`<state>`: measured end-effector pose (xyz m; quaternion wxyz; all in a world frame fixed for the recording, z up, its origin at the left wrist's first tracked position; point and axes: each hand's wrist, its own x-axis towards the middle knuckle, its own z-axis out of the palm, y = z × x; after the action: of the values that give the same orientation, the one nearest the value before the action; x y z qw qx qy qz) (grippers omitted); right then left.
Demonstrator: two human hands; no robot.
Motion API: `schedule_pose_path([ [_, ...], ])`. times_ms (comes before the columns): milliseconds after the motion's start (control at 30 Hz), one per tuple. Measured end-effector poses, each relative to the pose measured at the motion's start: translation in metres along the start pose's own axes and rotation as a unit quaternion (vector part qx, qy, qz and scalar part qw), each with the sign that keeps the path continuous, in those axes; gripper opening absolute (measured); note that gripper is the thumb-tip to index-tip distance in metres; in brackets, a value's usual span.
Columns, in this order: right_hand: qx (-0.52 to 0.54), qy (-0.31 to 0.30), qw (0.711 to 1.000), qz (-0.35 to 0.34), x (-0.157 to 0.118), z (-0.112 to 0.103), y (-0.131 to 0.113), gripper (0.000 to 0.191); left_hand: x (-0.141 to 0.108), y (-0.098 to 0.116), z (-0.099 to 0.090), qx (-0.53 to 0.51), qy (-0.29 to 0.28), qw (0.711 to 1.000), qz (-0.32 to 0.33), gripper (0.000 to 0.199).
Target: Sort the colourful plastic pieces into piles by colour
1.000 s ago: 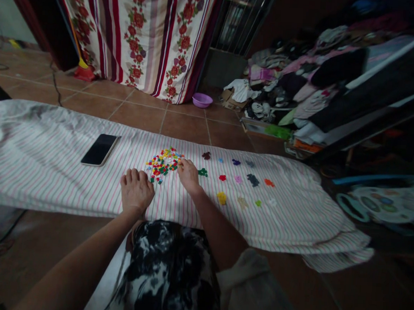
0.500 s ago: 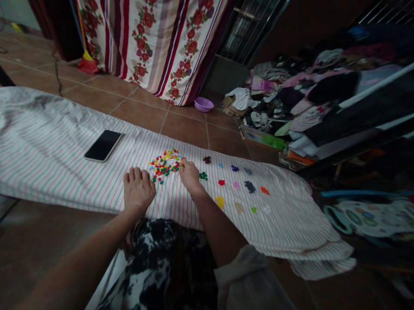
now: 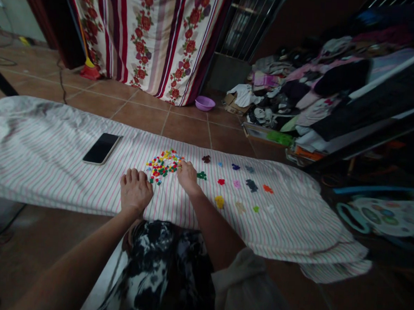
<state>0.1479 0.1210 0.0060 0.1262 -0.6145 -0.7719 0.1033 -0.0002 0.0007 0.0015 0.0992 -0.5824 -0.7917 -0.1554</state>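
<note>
A mixed heap of small coloured pieces (image 3: 163,164) lies on the striped cloth (image 3: 70,180). At the heap's right edge my right hand (image 3: 188,176) has its fingers pinched together; whatever is between them is too small to make out. My left hand (image 3: 135,190) rests flat on the cloth just left of the heap, fingers stretched out. To the right, pieces lie in small single-colour clusters: dark green (image 3: 201,175) beside my right hand, brown (image 3: 206,159), red (image 3: 221,181), yellow (image 3: 219,202), dark grey (image 3: 251,185), orange (image 3: 268,188) and several more.
A black-screened phone (image 3: 102,148) lies on the cloth to the left. Beyond the cloth, a purple basin (image 3: 204,103) stands on the tiled floor near a floral curtain (image 3: 157,41). Piled clothes (image 3: 301,86) fill the far right, and a red broom (image 3: 89,70) leans at the left.
The view has shifted slightly. My right hand stays at the heap's right edge with its fingers pinched, and my left hand still lies flat. No cluster has visibly changed.
</note>
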Motion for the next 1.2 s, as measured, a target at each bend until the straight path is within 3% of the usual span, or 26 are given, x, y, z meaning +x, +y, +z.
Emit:
schedule_pose_path([
  [1200, 0.037, 0.009, 0.999, -0.013, -0.0031, -0.0003, 0.0046, 0.025, 0.0011, 0.0016, -0.0035, 0.047, -0.008, 0.999, 0.01, 0.027],
])
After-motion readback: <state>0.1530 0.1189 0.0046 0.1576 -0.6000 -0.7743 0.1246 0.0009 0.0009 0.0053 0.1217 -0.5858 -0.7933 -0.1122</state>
